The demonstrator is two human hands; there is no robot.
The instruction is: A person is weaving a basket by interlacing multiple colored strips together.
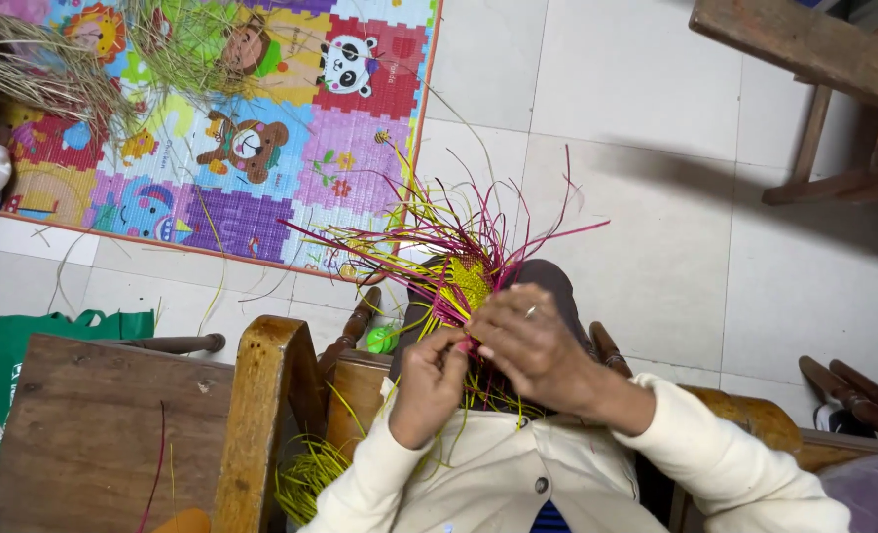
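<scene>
A half-woven piece of yellow and pink straw [466, 279] rests over my lap, with long loose strands [439, 232] fanning out toward the floor. My left hand [427, 383] pinches strands at its near edge, fingers closed on them. Above it, my right hand [533, 343], with a ring on one finger, covers the weave's near side and grips it. Both cream sleeves [518, 474] run to the bottom edge.
A wooden chair [252, 415] stands at my left, with green straw [306, 479] beneath it. A colourful animal play mat [261, 118] carries heaps of dry grass [54, 69]. A green bag [25, 345] lies left, and wooden furniture [814, 59] stands upper right.
</scene>
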